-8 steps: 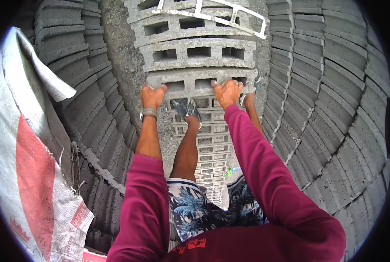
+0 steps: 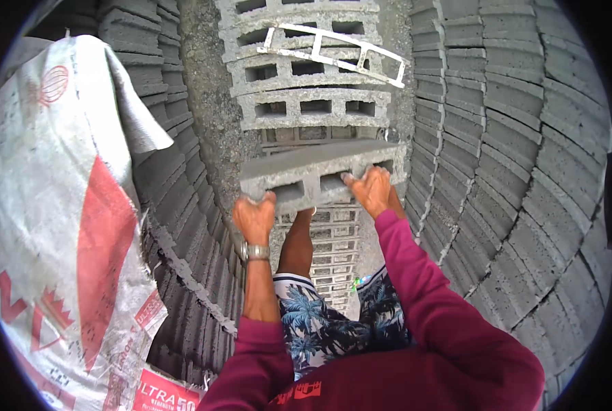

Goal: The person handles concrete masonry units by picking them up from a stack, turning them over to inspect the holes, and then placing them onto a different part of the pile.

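Note:
A grey hollow concrete block (image 2: 311, 179) is lifted off the row and held in front of me, its right end higher than its left. My left hand (image 2: 254, 218), with a watch on the wrist, is closed on the block's near left corner. My right hand (image 2: 370, 190) grips its right part, fingers at the hollows. Just beyond the held block, another hollow block (image 2: 314, 109) stands in the row with its openings showing. A white rectangular frame (image 2: 333, 55) with crossbars lies across the blocks farther off.
High walls of stacked blocks rise on the left (image 2: 189, 233) and right (image 2: 497, 157). A white and red woven sack (image 2: 66, 178) drapes over the left stack. Gritty ground (image 2: 213, 89) runs along the row. More hollow blocks (image 2: 333, 243) lie beneath, around my legs.
Both hands have raised the block out of the row and drawn it toward me, tilting it. A gap now shows between it and the block beyond. The view has also shifted.

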Tool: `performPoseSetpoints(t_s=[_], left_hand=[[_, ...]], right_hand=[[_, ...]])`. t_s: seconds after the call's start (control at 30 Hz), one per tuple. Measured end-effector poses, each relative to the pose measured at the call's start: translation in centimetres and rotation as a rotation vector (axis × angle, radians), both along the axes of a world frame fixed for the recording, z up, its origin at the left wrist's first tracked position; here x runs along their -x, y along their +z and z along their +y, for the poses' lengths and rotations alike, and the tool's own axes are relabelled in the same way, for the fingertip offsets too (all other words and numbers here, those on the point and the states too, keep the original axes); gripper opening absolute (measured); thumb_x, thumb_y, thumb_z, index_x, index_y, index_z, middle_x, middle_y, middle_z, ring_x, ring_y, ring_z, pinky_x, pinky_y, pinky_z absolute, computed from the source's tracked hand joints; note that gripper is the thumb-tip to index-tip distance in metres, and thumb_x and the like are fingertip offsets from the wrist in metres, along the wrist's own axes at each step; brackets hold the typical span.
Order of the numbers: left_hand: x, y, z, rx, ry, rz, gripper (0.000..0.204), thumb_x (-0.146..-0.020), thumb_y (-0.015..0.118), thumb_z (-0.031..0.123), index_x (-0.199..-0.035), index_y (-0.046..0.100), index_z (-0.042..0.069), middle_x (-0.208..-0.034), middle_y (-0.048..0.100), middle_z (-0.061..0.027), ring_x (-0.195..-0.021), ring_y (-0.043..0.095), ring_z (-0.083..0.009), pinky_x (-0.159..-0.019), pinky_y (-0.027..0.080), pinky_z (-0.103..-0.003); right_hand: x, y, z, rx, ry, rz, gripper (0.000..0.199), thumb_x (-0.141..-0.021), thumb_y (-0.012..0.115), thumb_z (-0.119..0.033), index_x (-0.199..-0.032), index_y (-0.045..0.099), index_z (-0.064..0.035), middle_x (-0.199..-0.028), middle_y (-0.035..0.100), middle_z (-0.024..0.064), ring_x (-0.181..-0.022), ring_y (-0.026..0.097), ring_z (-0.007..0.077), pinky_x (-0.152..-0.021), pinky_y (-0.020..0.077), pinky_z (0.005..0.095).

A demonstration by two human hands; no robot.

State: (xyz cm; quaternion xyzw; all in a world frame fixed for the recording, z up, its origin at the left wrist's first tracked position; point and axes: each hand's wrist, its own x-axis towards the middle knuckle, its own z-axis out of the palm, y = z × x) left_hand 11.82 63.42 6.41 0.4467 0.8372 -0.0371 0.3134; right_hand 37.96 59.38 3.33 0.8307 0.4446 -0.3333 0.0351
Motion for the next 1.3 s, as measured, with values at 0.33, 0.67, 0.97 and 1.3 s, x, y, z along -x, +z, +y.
performPoseSetpoints(t_s=[0.33,0.67,0.97,1.3], left_hand=[[1.7,30.4,-2.8,-0.275,0.304,-0.292,0.036,-0.069,0.078,0.017,-0.084,0.064,-0.012,-0.079,0.070,-0.0210,-0.069,0.064,-0.0251,-0.068,0.050,-0.042],[-10.4,46.2,1.4,-0.514,0.285,-0.655,0.050,-0.082,0.081,0.028,-0.059,0.045,0.002,-0.062,0.049,-0.0003,-0.057,0.038,-0.0102,-0.049,0.029,-0.032],[-31.5,53.0,11.2,-0.568,-0.171,-0.770,0.062,-0.087,0.077,0.030,-0.054,0.028,0.011,-0.056,0.034,0.0038,-0.056,0.028,-0.0090,-0.046,0.019,-0.033],[-50.3,54.2,11.3,-0.332,-0.482,-0.818,0.066,-0.086,0.078,0.037,-0.051,0.032,0.004,-0.053,0.035,0.0017,-0.054,0.031,-0.0097,-0.044,0.023,-0.036]], right_hand=[[0.9,30.2,3.3,-0.208,0.228,0.109,0.048,-0.072,0.076,-0.038,-0.070,0.065,0.0082,-0.065,0.063,0.0232,-0.086,0.063,0.0399,-0.098,0.0391,0.0455],[-11.7,54.8,13.5,-0.569,0.476,-0.091,0.046,-0.068,0.078,-0.036,-0.071,0.063,0.0067,-0.077,0.059,0.0265,-0.088,0.060,0.0424,-0.097,0.0412,0.0484],[-34.8,64.7,15.5,-0.751,0.239,-0.263,0.041,-0.063,0.075,-0.028,-0.052,0.055,0.0060,-0.050,0.050,0.0248,-0.054,0.051,0.0388,-0.084,0.0431,0.0403],[-54.2,63.7,9.2,-0.485,-0.067,-0.320,0.046,-0.062,0.078,-0.029,-0.050,0.050,0.0043,-0.049,0.047,0.0235,-0.052,0.050,0.0383,-0.079,0.0459,0.0433]])
